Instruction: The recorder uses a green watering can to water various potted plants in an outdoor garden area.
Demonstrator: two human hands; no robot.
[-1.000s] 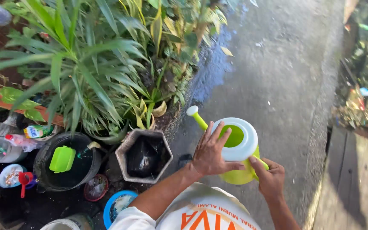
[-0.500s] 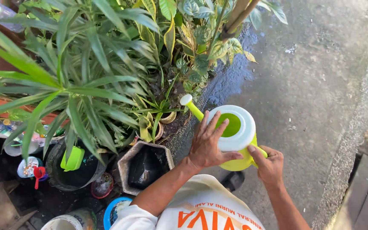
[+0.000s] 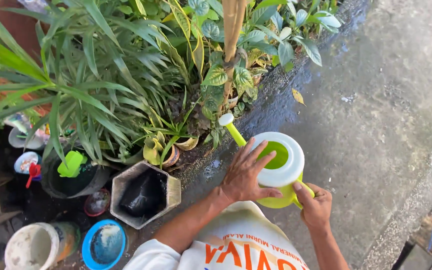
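Head view: a lime-green and white watering can (image 3: 279, 167) is held over wet concrete beside potted plants (image 3: 166, 150); the left hand (image 3: 243, 175) lies open on its top, the right hand (image 3: 316, 205) grips the handle; steadying is best kept while the spout (image 3: 232, 129) is tipped slowly

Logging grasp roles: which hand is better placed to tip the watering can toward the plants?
Probably the right hand: it grips the handle at the back of the watering can. The left hand lies flat, fingers spread, on the white top, only steadying. The spout already points at the plants.
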